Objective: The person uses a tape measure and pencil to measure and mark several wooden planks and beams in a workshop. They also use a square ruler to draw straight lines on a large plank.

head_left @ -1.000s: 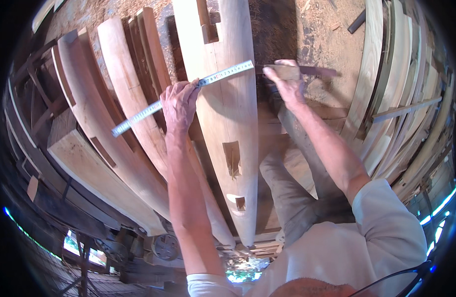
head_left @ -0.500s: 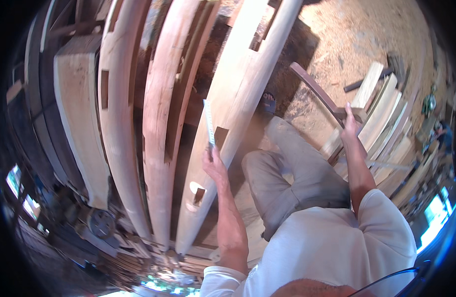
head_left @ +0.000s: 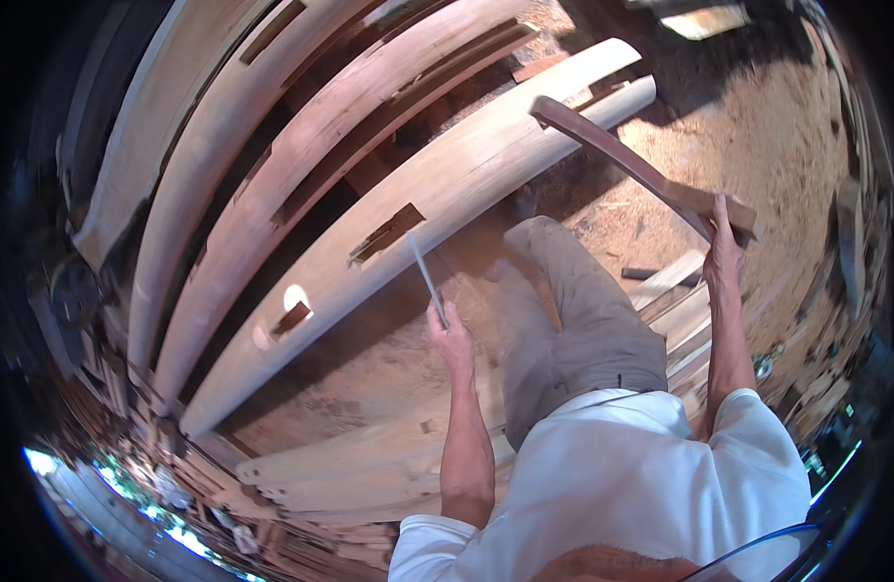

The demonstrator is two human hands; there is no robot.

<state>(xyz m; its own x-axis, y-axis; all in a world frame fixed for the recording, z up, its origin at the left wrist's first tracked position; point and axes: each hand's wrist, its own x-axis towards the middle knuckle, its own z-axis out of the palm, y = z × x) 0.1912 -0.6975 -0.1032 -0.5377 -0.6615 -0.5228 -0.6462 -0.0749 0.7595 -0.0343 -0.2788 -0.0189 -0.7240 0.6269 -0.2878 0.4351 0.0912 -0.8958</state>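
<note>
"Ruler (head_left: 428,276): where is it?"

"In my left hand (head_left: 452,338), fingers pinched on its near end, far tip by the edge of the pale timber (head_left: 471,184)."

"And your right hand (head_left: 725,257)?"

"I grip the wooden square (head_left: 617,153) by its block, dark arm slanting toward that timber."

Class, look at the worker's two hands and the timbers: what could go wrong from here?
1. The ruler, pinched near one end by the left hand, might slip.
2. The wooden square, held by its stock in the right hand, has a long blade that overlaps the mortised beam in view; a swing might knock it.
</note>
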